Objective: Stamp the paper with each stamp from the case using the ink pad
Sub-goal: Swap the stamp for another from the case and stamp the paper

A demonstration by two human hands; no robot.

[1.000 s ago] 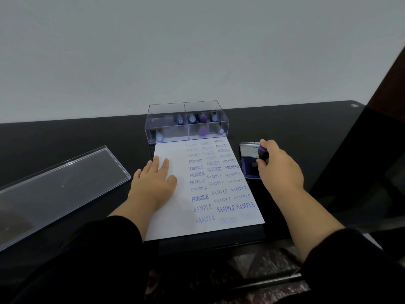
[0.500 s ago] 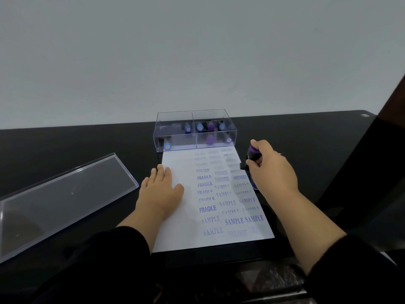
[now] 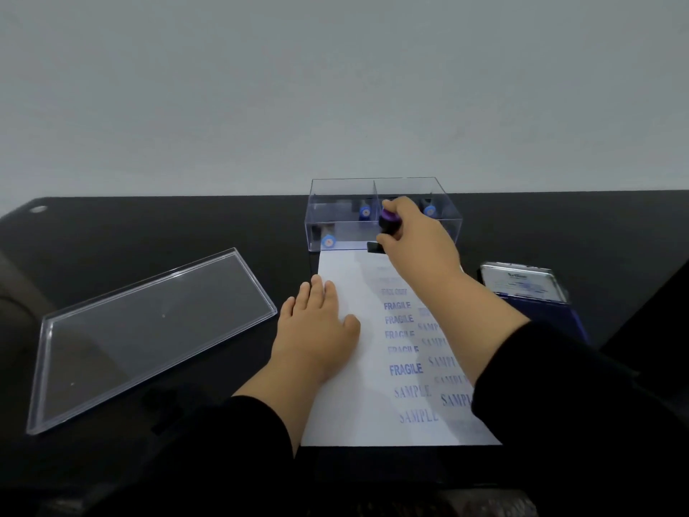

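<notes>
Stretching across the whole lower part of the view, a black table [image 3: 149, 233] carries everything, with a pale wall behind it. Next in size, a clear plastic lid [image 3: 149, 337] lies flat on the table's left side, well apart from the rest. Just right of it, the white paper [image 3: 335, 416] lies lengthwise away from the person, printed with blue marks reading FRAGILE and SAMPLE down its right half. At the paper's far edge stands the clear case [image 3: 335, 222], split by a divider into compartments, with several blue-topped stamps upright inside; one blue-capped stamp [image 3: 328, 241] sits at the front left corner. To the right of the paper, the ink pad [image 3: 522, 285] lies open on the table, its lid tilted up.

Both arms come in from the bottom in black sleeves. The left hand [image 3: 317, 330] lies palm down on the paper's left edge, fingers straight and close together, thumb spread to the right, pressing the sheet flat. The right hand [image 3: 417, 236] reaches forward over the paper's far end, wrist raised, fingers curled round a purple-topped stamp [image 3: 389, 222] and holding it upright. That stamp's dark base sits at the paper's far edge, right in front of the case wall; whether it touches the sheet cannot be told.
</notes>
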